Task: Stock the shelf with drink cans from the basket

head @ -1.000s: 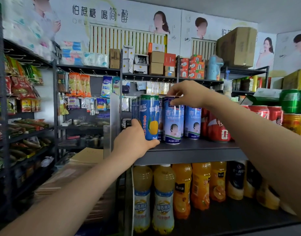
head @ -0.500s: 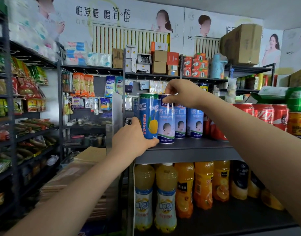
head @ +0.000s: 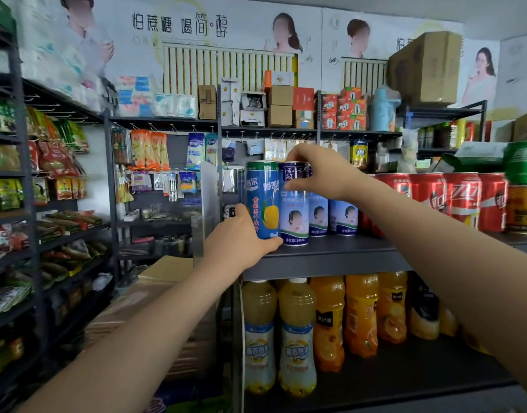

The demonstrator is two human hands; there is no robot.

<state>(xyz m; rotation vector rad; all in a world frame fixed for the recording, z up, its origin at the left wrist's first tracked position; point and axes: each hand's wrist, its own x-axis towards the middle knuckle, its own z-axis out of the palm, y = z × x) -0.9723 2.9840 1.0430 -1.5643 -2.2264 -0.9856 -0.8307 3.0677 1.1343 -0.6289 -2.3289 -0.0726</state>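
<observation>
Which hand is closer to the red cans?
The right hand. It grips the top of a blue and white can, a few cans left of the red cans. The left hand is farther left, holding the mango can.

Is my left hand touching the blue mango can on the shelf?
Touching. The head view shows the left hand wrapped around the bottom of the blue mango can, thumb pressed across its base, no gap visible.

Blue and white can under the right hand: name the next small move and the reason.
Probably let go. The blue and white can stands upright on the shelf, tight beside the mango can that the left hand steadies. The right hand grips only its top.
</observation>
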